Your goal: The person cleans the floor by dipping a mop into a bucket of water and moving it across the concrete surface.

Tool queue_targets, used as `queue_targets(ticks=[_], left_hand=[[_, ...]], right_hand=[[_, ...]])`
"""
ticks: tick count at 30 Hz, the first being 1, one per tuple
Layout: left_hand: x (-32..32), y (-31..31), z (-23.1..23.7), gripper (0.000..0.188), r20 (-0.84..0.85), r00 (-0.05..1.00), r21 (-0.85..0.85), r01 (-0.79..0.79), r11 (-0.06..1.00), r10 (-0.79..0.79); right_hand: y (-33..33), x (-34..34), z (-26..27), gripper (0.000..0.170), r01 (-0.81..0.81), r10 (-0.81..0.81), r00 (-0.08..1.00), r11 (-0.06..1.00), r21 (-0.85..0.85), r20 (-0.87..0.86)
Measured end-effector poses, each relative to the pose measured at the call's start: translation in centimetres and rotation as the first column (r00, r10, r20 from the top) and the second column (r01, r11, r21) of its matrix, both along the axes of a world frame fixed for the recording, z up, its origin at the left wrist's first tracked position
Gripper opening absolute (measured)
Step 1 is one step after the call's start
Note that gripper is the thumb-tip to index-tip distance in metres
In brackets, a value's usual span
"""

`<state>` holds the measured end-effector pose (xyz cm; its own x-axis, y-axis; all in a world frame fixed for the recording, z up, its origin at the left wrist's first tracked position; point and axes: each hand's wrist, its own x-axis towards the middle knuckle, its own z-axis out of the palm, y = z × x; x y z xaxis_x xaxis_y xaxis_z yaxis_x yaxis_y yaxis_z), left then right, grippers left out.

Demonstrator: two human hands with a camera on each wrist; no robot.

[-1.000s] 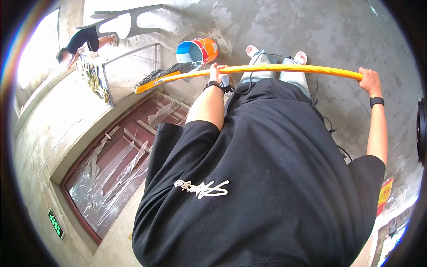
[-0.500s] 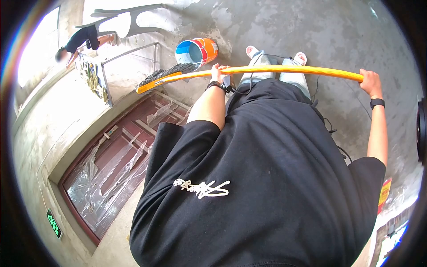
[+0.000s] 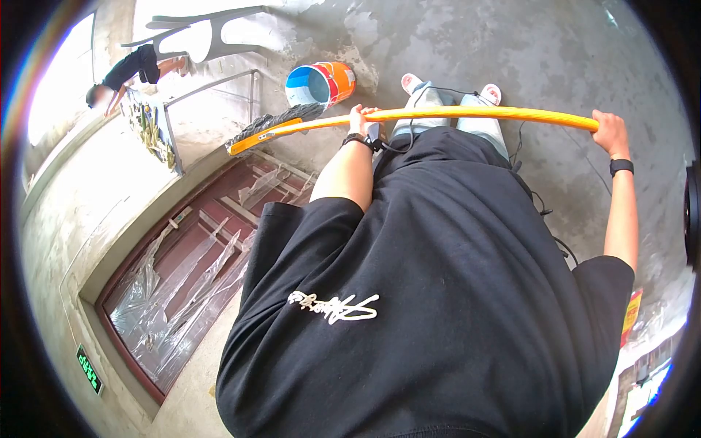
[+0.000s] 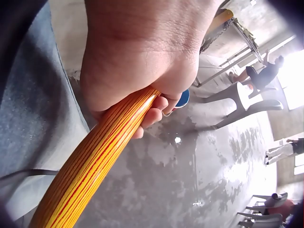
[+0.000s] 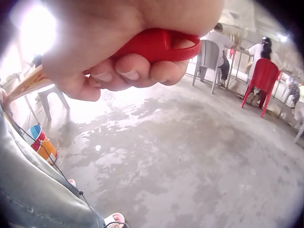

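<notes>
Little separates this moment from one second ago: the mop point(image 3: 438, 112) has slid very slightly to the right against the orange, red and blue bucket point(image 3: 341, 84), while both hands keep the same places on it. The mop spans the scene in front of the person's jeans point(image 3: 483, 130), its long axis running left to right. The dark grey mop head point(image 3: 277, 118) with its flat yellow end piece point(image 3: 244, 144) points left, and the butt of the handle points right. The handle looks bowed, though how much is due to the lens one cannot tell, nor whether the mop head touches the floor point(image 3: 621, 66). The left hand point(image 3: 359, 120) wraps the yellow, red-striped shaft near the mop head, its fingers curled beneath; the right hand point(image 3: 610, 133) is closed round the red end cap point(image 5: 152, 45). The bucket stands just beyond the mop head, on the far side. To the left, nearer, is a dark red door point(image 3: 212, 266) draped in torn plastic film; at far left a second person point(image 3: 135, 64) bends forward by a grey plastic chair point(image 3: 217, 36).
</notes>
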<state>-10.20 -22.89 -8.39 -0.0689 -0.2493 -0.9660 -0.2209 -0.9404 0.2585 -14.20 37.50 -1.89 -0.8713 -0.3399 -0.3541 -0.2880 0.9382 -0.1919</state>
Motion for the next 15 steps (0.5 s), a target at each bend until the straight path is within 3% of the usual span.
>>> queue_targets(ticks=[4, 15], left_hand=[[-0.25, 0.87, 0.88, 0.033, 0.048, 0.999, -0.076, 0.025, 0.997, -0.021], [-0.30, 0.89, 1.14, 0.033, 0.060, 0.998, -0.091, 0.037, 0.995, -0.032]], right_hand=[[-0.04, -0.15, 0.04, 0.010, -0.004, 0.004, 1.000, 1.000, 0.013, -0.001], [-0.22, -0.97, -0.09, 0.011, -0.026, 0.026, 1.000, 1.000, 0.009, -0.006]])
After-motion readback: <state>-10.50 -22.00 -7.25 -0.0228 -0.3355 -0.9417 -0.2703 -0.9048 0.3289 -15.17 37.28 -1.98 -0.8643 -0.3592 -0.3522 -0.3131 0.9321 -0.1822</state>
